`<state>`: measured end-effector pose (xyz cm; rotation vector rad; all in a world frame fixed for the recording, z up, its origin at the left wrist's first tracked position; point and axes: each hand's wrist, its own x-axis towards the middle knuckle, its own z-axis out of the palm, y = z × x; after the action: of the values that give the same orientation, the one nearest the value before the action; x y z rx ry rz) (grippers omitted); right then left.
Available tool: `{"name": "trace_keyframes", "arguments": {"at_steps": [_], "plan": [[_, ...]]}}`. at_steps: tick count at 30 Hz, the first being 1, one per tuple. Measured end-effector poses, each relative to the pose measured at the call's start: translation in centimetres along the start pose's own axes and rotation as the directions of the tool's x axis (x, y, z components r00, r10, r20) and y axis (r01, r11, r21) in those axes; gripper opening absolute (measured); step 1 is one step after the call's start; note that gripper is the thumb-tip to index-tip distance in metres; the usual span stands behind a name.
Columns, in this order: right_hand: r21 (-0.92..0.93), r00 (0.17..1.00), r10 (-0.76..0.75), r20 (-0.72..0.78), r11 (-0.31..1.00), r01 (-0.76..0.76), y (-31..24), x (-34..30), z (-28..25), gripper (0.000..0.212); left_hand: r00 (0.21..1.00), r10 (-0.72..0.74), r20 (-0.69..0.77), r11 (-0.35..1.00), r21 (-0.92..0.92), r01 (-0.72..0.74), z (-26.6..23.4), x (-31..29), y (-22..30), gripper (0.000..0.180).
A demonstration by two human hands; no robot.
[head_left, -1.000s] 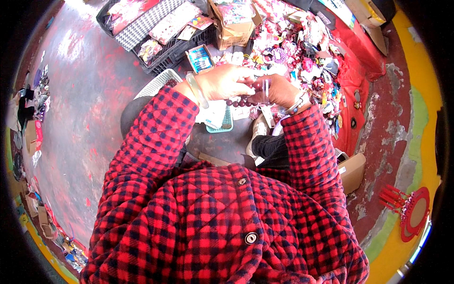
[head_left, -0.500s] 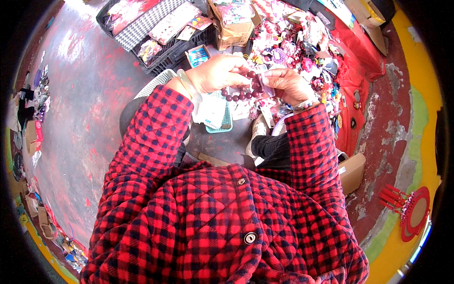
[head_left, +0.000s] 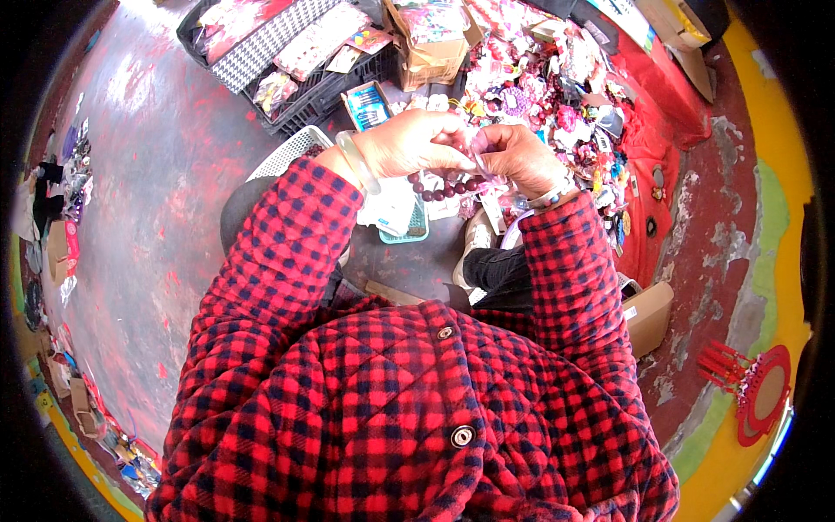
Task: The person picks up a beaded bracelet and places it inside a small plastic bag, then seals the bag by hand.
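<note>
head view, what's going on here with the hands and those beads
A person in a red-and-black checked jacket is handling a string of dark red beads. The left hand holds it, and the right hand is close beside, fingertips near the left's; what those fingertips grip is unclear. The beads hang below the hands, above a pale green basket. A jumbled pile of small colourful items lies beyond the right hand.

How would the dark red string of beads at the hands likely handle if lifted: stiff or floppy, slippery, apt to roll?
The string of beads is probably floppy, since it curves below the fingers of the left hand and right hand. The beads look round and smooth, so they may slip a little and could roll if they came loose.
</note>
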<state>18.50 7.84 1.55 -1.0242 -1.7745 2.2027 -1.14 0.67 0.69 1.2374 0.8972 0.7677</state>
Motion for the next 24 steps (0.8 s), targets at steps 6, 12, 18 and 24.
{"name": "trace_keyframes", "arguments": {"at_steps": [6, 12, 18, 24], "plan": [[0.143, 0.999, -0.007, 0.047, 0.99, 0.001, 0.1, -0.2, -0.5, 0.014, 0.995, 0.093, -0.023, 0.996, -0.015, -0.094, -0.2, 0.2, -0.2, 0.008], [0.252, 0.995, 0.094, -0.017, 0.964, -0.087, -0.6, -0.6, -0.7, 0.019, 0.99, 0.111, -0.084, 0.993, -0.026, -0.113, -0.3, 0.1, 0.4, 0.007], [0.067, 0.993, 0.046, -0.113, 0.997, -0.038, -1.0, -0.6, 0.0, 0.013, 0.989, 0.113, -0.095, 0.992, -0.039, -0.117, 0.1, 0.3, -0.4, 0.008], [0.042, 0.988, 0.094, -0.122, 0.995, -0.089, -0.5, -0.1, -0.2, 0.013, 0.996, 0.048, -0.079, 0.998, -0.034, -0.051, 0.3, 0.9, -2.1, 0.021]]}}
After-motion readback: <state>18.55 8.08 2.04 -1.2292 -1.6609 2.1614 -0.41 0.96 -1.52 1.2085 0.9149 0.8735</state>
